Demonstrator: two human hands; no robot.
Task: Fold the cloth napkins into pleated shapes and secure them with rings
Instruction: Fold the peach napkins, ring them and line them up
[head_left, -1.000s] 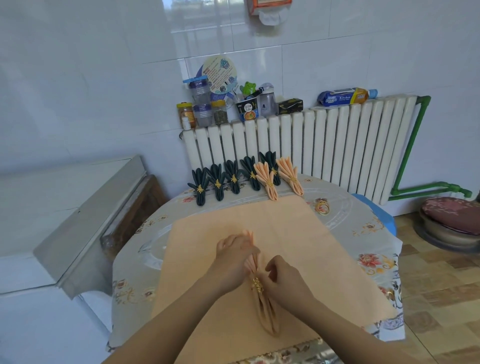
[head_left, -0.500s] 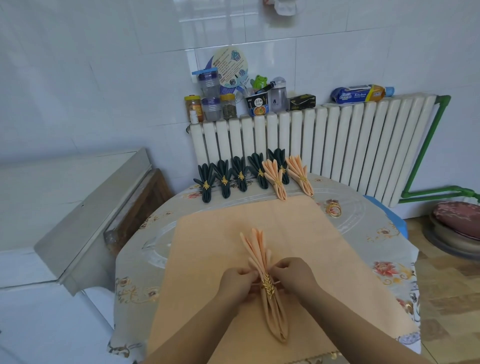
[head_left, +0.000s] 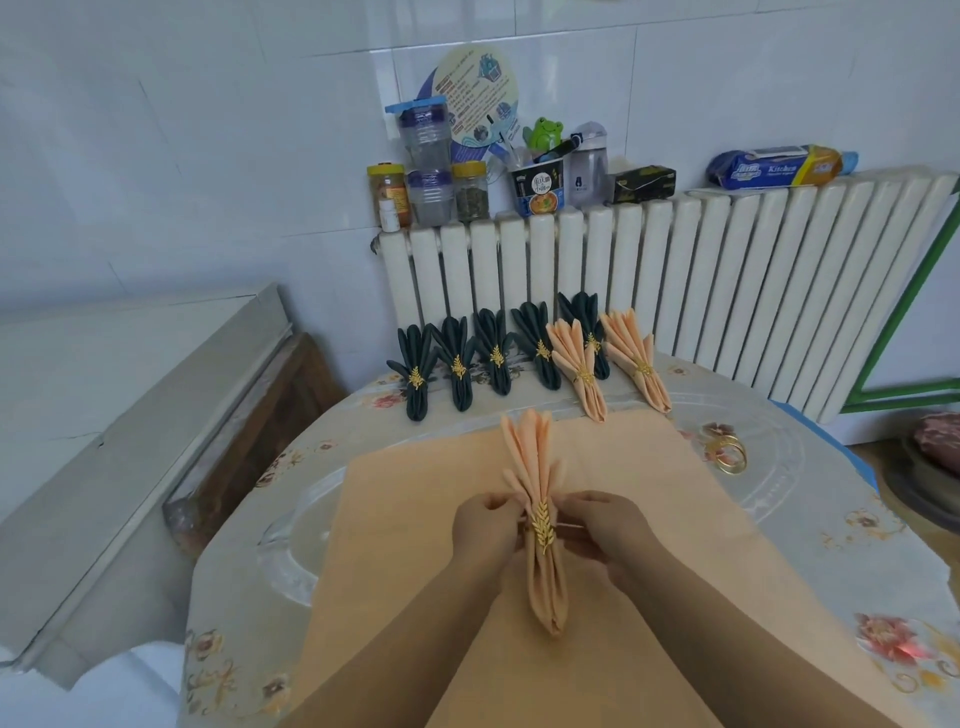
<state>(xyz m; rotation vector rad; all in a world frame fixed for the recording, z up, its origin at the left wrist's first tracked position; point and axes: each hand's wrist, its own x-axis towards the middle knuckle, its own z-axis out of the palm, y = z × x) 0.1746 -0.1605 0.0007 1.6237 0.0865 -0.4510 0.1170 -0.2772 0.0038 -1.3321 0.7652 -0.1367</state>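
While the left hand (head_left: 485, 530) pinches the gold ring (head_left: 542, 525), the right hand (head_left: 605, 530) pinches the pleated peach napkin (head_left: 537, 483).

Gold leaf-motif napkin ring (head_left: 541, 526): band hidden behind the pleated peach cloth napkin (head_left: 540, 530). Both forearms cut off by the bottom edge. Printed jar labels on the white ribbed radiator (head_left: 727, 270) too small to read.

Both forearms are bare to the frame's lower edge, with no sleeves, and the left hand (head_left: 485, 535) and right hand (head_left: 610, 535) wear no gloves, rings or watch.
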